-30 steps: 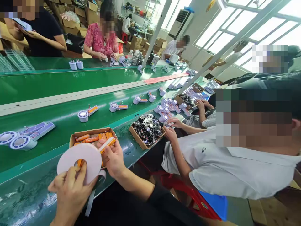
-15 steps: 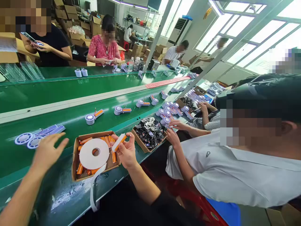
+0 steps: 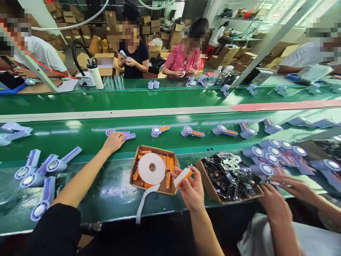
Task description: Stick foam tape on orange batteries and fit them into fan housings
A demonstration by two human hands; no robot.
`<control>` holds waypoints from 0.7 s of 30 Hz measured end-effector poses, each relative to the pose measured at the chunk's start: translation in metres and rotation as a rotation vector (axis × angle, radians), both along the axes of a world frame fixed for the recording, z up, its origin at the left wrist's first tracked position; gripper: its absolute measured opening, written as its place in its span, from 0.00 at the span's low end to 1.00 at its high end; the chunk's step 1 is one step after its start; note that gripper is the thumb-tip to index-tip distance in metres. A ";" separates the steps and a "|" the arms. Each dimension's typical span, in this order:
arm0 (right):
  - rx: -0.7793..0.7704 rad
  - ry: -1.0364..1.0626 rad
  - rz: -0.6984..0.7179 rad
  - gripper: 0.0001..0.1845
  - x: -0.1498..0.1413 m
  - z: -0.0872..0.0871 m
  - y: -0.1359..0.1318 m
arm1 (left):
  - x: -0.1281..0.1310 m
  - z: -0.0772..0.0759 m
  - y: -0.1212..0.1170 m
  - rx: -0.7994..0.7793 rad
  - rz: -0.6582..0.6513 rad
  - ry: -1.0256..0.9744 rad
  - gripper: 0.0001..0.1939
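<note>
My left hand (image 3: 114,142) reaches over the green belt, its fingers closed on a light-purple handheld fan housing (image 3: 130,136). The round fan end shows beyond the hand; the middle is covered. In my right hand (image 3: 192,188), an orange cylindrical battery (image 3: 188,174) is pinched between thumb and fingers. A strip of white tape (image 3: 182,176) lies along the battery's side. Left of this hand, a cardboard box (image 3: 132,176) of orange batteries has a white tape roll (image 3: 145,171) on top, with its loose end hanging over the table edge.
Several purple fan housings (image 3: 32,179) lie by my left forearm. Fans with orange batteries (image 3: 192,132) line the belt. To the right, a box of black wired parts (image 3: 226,176) stands by a co-worker's hands (image 3: 277,199). People sit across the belt (image 3: 80,101).
The view has swung left. My left hand has gone from hovering open near the fan housings to closing on one. My right hand still holds the taped battery.
</note>
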State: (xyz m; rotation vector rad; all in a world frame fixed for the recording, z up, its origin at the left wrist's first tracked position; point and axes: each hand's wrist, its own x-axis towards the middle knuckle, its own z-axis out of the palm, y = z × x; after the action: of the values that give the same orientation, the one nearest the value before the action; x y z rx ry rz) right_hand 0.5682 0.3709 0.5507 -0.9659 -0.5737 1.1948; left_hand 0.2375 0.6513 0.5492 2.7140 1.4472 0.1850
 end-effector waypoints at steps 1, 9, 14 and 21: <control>0.009 -0.011 0.013 0.37 -0.001 0.003 0.000 | -0.004 0.001 0.000 -0.017 -0.049 -0.017 0.17; 0.105 -0.035 0.148 0.43 -0.022 0.020 0.026 | -0.024 -0.047 0.047 0.139 -0.367 -0.435 0.24; 0.146 -0.065 0.235 0.42 -0.031 0.019 0.034 | -0.002 -0.053 0.064 0.147 -0.350 -0.396 0.22; 0.273 -0.303 0.283 0.33 -0.023 0.044 0.106 | 0.021 -0.010 0.045 -0.062 -0.250 -0.434 0.25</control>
State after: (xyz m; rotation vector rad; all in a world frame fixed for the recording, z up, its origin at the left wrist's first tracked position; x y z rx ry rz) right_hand 0.5454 0.4771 0.5942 -0.8540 -1.1158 1.1849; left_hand 0.2585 0.6968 0.5387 2.5555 0.9723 0.6522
